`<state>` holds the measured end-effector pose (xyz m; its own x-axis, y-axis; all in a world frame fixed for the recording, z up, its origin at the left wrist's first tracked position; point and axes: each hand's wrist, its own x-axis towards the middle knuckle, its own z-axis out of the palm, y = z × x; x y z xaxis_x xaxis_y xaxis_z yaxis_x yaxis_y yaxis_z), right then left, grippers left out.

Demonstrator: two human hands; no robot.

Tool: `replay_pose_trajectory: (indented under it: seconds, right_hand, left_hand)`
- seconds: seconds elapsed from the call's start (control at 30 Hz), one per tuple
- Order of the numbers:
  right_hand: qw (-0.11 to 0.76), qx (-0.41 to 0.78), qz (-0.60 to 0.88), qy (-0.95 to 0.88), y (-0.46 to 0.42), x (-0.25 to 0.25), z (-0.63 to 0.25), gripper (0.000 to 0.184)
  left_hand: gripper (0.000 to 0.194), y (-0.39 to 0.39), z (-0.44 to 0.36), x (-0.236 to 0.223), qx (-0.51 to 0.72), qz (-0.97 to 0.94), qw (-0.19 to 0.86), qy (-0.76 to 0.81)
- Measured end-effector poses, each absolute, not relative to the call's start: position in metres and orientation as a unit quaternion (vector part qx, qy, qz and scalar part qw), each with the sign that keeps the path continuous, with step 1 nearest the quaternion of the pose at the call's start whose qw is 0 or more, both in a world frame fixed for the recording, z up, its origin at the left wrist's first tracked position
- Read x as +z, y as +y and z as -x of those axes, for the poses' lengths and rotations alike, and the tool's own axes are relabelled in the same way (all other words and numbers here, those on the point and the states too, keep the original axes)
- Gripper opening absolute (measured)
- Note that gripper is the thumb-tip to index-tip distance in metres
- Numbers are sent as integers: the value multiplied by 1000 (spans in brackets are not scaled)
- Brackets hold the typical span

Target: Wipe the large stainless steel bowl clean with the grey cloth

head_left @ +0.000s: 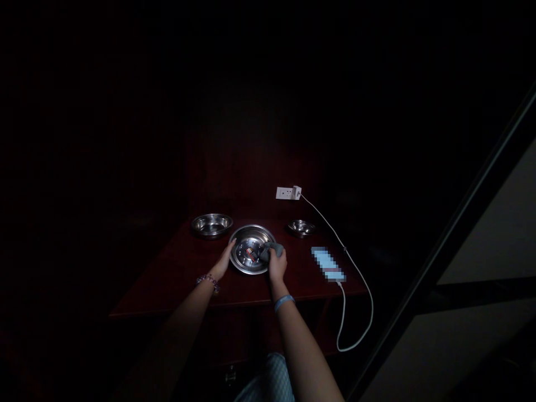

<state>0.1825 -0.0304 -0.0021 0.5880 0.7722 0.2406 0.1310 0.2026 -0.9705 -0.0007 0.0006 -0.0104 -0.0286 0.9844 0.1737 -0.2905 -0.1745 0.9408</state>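
A round stainless steel dish (240, 254) with a small label on its inner base is tilted toward me above the front of the table. My left hand (223, 261) grips its left rim, fingers mostly behind the metal. Bunched in my right hand (277, 266) is a grey cloth (271, 250), pressed against the right inner side of the dish. Dots of light reflect around the label.
On the dark red table (167, 273), another steel dish (211, 225) stands back left and a smaller steel bowl (301, 228) back right. A phone (328, 264) lies at right, its white cable (371, 307) looping past the edge to a charger in the wall socket (285, 194).
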Motion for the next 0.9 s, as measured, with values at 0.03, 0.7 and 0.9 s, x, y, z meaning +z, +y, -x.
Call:
replay_pose_trajectory:
  seconds: [0.03, 0.7, 0.9]
  right_hand:
    - [670, 239, 587, -387, -31, -2, -183, 21]
    - [649, 222, 618, -384, -32, -1, -184, 22]
    - [653, 219, 611, -390, -33, -2, -183, 20]
  left_hand:
    - [59, 1, 1, -11, 610, -463, 521, 377]
    - [49, -18, -2, 5, 599, -481, 506, 393]
    - [40, -12, -1, 1, 599, -471, 496, 416]
